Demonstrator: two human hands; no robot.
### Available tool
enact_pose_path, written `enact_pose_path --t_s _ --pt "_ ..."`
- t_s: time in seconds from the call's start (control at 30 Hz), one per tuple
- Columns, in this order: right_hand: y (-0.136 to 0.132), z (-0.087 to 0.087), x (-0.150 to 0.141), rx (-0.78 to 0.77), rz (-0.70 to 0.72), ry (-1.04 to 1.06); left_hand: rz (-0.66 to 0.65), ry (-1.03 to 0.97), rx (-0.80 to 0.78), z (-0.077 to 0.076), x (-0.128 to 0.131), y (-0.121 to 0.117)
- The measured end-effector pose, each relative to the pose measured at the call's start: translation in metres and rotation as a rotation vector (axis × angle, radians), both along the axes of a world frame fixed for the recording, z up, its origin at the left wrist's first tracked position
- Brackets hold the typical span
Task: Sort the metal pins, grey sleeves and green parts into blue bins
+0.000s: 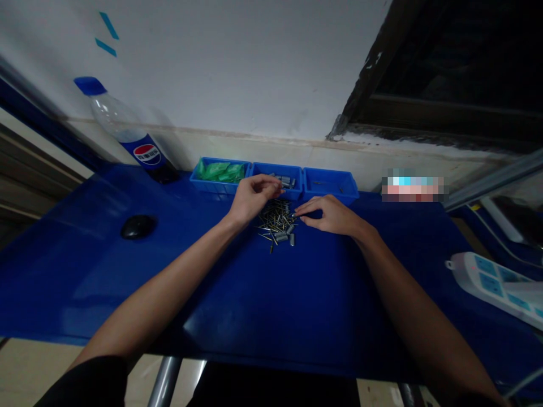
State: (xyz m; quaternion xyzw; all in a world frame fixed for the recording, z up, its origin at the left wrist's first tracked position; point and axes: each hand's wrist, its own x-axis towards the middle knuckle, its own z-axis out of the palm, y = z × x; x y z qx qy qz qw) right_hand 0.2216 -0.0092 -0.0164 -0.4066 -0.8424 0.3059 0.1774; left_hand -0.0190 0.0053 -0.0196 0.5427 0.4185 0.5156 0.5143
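My left hand [254, 196] hovers at the front edge of the middle blue bin [276, 169], its fingers pinched together; whatever is between them is hidden. Grey metal cylinders [287, 182] lie inside that bin. On the table just in front is a loose pile of thin metal pins [275, 217], with several grey cylinders [281, 237] along its near side. My right hand [331, 216] reaches in from the right, its thumb and fingertips closing on a small shiny metal part [292, 215] at the pile's edge.
A left bin [218, 186] holds green plastic bags [220, 171]; the right bin [331, 185] holds a few small pieces. A cola bottle [127, 135] stands back left, near a black mouse [138, 226]. A white power strip [487, 282] lies right on the blue table [271, 311].
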Motion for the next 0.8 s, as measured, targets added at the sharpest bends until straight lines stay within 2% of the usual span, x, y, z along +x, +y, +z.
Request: enact_pose_path --t_s 0.2,0.43,0.63,0.8 --pt "0.008 -0.009 0.007 0.016 -0.05 -0.091 -0.005 0.04 0.041 -0.001 0.002 0.0" --pt "0.008 -0.018 0.0 0.058 -0.038 -0.036 -0.013 0.123 0.068 0.0 0.001 -0.001" --pt "0.006 -0.013 0.0 0.102 -0.024 -0.041 -0.04 0.123 0.087 0.003 0.002 -0.002" --pt "0.002 -0.002 -0.001 0.057 -0.022 0.05 -0.058 0.149 0.099 0.004 0.0 -0.002"
